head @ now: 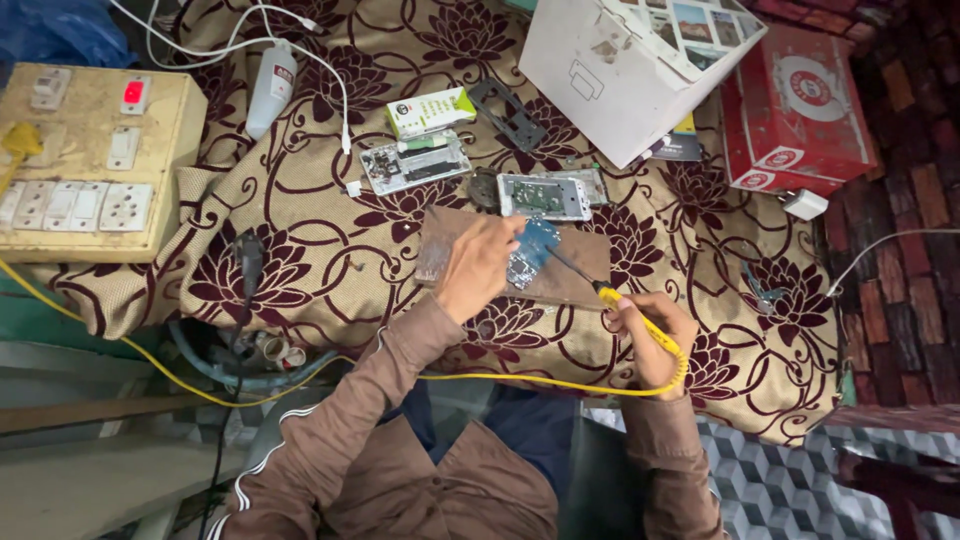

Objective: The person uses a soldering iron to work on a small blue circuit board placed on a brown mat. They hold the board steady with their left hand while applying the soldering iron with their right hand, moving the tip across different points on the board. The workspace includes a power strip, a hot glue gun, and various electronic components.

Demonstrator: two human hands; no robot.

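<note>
The left hand rests on a brown wooden board that lies on the flower-patterned cloth, its fingers drawn together and pressing down on a small blue circuit board at the board's middle. The right hand is near and to the right of it, clamped around the yellow handle of a soldering iron, whose dark tip slants up and left to meet the circuit board's right edge. A yellow cable runs from the iron's handle leftward along the near edge of the cloth. Just beyond the wooden board lies an opened white phone with its insides showing, and to the left of that a second opened phone frame, with a small green-and-white box just beyond it. A black phone frame piece lies to the right of the box. At the far left stands a cream switchboard with sockets and a lit red switch, and a white charger with its white cord lies just to the right of it. On the far right a white carton tilts over a red box, and a white plug adapter lies just near the red box.
</note>
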